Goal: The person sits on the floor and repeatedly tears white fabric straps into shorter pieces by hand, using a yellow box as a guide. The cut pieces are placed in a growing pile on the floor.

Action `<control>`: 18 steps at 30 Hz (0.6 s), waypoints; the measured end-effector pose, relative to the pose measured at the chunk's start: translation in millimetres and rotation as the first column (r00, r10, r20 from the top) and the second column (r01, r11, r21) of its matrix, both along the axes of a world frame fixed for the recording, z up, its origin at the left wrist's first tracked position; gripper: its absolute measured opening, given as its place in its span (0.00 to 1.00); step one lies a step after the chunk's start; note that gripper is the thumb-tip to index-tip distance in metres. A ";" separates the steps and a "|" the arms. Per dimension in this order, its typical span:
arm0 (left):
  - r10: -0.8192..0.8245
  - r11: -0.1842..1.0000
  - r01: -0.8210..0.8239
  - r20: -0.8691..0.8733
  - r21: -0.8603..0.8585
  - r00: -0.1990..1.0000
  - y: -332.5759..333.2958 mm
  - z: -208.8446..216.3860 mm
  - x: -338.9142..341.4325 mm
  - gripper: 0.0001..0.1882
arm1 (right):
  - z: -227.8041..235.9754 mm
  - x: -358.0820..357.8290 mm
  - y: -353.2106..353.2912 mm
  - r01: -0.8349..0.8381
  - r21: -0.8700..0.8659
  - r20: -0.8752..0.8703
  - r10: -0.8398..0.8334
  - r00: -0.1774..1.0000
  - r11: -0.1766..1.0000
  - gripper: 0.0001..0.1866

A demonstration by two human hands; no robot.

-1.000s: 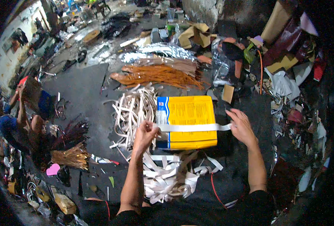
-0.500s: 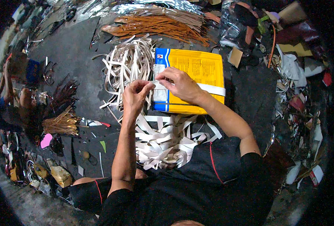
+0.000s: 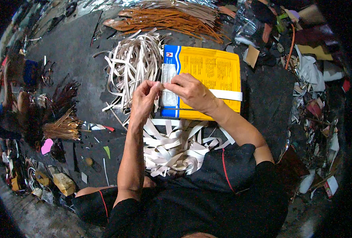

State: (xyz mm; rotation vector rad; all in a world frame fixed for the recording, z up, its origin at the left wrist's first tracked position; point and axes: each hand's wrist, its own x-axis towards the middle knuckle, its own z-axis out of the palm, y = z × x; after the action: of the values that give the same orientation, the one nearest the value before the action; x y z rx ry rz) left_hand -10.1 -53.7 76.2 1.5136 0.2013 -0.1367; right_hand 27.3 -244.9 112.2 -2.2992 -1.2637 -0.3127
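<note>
A flat white strip (image 3: 226, 95) lies across a yellow and blue box-like block (image 3: 207, 65), its far end past the right edge. At the block's left edge my left hand (image 3: 143, 98) pinches the strip's end between thumb and forefinger. My right hand (image 3: 192, 92) rests over the block with curled fingers, its fingertips closed on the strip right beside my left fingertips. A pale patch (image 3: 169, 73) covers part of the block's blue side. My fingers hide the strip's end. Touching the block's left side is a tangled heap of narrow white strips (image 3: 134, 65).
Wider white strips (image 3: 176, 152) are piled between the block and my lap. Bundles of orange-brown strips (image 3: 164, 23) lie beyond. Scraps (image 3: 313, 107) litter the right side. At the left, another person (image 3: 9, 107) sits by a bundle of brown strips (image 3: 63, 125).
My fingertips have come closer together at the block's left edge, covering the bit of strip that showed between them. The view has shifted slightly.
</note>
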 end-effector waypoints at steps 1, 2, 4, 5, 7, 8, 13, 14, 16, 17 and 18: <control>0.011 0.999 -0.012 0.017 0.031 1.000 -2.3 -1.0 2.5 0.11 | -0.1 -1.0 1.4 0.017 -0.005 -0.018 -0.017 1.000 1.000 0.11; 0.022 0.998 -0.024 0.033 0.063 0.999 -4.8 -1.6 3.2 0.10 | -0.3 -2.0 3.0 0.033 -0.010 -0.035 -0.033 0.999 0.999 0.11; 0.058 0.998 -0.057 -0.034 0.012 0.998 -9.8 6.5 2.6 0.10 | -1.0 -3.1 6.7 0.082 0.036 -0.077 -0.079 0.994 0.996 0.10; 0.064 0.997 -0.067 -0.078 -0.040 0.995 -11.3 9.3 0.4 0.10 | -2.4 -5.0 8.8 0.115 0.083 -0.106 -0.106 0.989 0.990 0.09; 0.035 0.966 -0.061 -0.108 -0.251 0.994 -6.8 0.4 -1.6 0.10 | -3.0 -5.2 10.0 0.151 0.122 -0.135 -0.135 0.982 0.981 0.09; 0.022 0.971 -0.043 -0.090 -0.236 0.996 -3.5 -2.4 -3.0 0.10 | -2.7 -3.6 9.7 0.156 0.114 -0.135 -0.141 0.981 0.981 0.09; 0.062 0.994 -0.064 -0.027 -0.088 0.998 -2.1 -4.0 -11.1 0.11 | -3.9 -3.6 12.2 0.162 0.135 -0.105 -0.149 0.983 0.977 0.08; 0.084 0.994 -0.086 -0.035 -0.073 0.996 -3.9 -5.2 -11.5 0.10 | -2.8 -2.9 13.2 0.167 0.130 -0.090 -0.156 0.984 0.977 0.08; 0.101 0.992 -0.102 -0.016 -0.070 0.995 -10.6 1.4 -10.0 0.10 | -4.4 -1.7 12.0 0.162 0.135 -0.082 -0.152 0.985 0.977 0.08; 0.112 0.989 -0.112 -0.008 -0.101 0.994 -12.1 -0.7 -9.6 0.10 | -8.3 -1.5 11.6 0.153 0.150 -0.092 -0.140 0.986 0.977 0.07; 0.125 0.983 -0.124 0.000 -0.133 0.992 -12.8 -3.2 -8.8 0.10 | -10.2 -0.9 11.7 0.141 0.164 -0.103 -0.126 0.987 0.976 0.07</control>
State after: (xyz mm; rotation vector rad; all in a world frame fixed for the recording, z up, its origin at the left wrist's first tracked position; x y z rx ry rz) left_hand -18.9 -66.4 73.0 1.3652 0.2746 -0.0433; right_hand 26.3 -233.2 102.0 -2.2284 -0.9996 -0.3439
